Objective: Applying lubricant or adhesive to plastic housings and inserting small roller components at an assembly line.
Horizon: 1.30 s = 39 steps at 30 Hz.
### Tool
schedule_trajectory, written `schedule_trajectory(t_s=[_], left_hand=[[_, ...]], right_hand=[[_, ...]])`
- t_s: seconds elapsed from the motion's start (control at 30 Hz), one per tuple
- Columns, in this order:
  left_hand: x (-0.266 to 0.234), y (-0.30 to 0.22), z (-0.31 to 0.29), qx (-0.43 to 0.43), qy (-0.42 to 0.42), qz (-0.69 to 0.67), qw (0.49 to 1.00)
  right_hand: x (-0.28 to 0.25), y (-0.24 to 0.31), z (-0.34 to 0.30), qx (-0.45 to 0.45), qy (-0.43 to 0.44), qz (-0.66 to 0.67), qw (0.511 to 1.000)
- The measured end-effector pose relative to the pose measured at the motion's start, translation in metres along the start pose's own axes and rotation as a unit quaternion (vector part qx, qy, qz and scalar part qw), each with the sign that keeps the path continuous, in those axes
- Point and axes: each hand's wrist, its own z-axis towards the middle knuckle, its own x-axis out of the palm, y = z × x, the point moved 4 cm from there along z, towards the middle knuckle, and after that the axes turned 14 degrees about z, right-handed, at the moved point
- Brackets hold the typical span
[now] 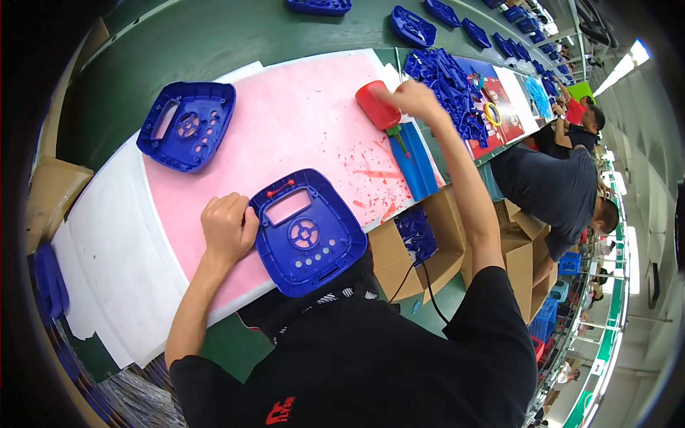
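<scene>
My left hand (228, 227) is closed on the left edge of a blue plastic housing (305, 265), its thumb against the rim. The housing lies open side up at the table's near edge, with a rectangular window, a round grille and small holes. Red glue (280, 188) marks it just above the window. My right hand (412, 101) grips a red squeeze bottle (376, 105), tilted so that its thin green nozzle points down. Under the nozzle lies a long blue block (416, 170). A second blue housing (187, 125) rests at the far left.
Pink paper (271, 107) with red smears covers the table. A pile of small blue parts (446, 89) and a yellow tape roll (491, 114) lie right. More housings (412, 27) stand on the green belt. An open carton (444, 239) is right of my lap; a co-worker (546, 178) bends beyond.
</scene>
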Motion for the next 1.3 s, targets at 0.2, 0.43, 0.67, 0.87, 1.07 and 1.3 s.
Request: schedule_trajectory(t_s=[0.2,0.43,0.67,0.87,1.07,1.3], left_hand=[[0.002,-0.001,0.005,0.003,-0.002,-0.004,1.0],[0.006,-0.004,0.006,0.0,-0.008,-0.024,1.0],[0.002,0.0,0.004,-0.005,-0.012,-0.019,1.0],[0.007,0.008,-0.003,-0.011,-0.027,-0.017,0.999],[0.008,0.009,-0.007,-0.004,-0.015,-0.027,1.0],[0.009,0.007,-0.007,-0.008,-0.038,-0.042,0.998]], right_hand=[[-0.048,-0.07,0.043,0.032,-0.296,-0.137,0.945],[-0.055,-0.135,0.072,0.18,-0.202,-0.068,0.96],[-0.087,-0.125,0.05,0.205,-0.12,0.16,0.958],[-0.041,0.029,-0.059,-0.046,0.075,0.49,0.867],[0.05,0.142,-0.161,-0.235,0.171,0.307,0.906],[0.097,0.168,-0.171,-0.484,0.047,0.005,0.874]])
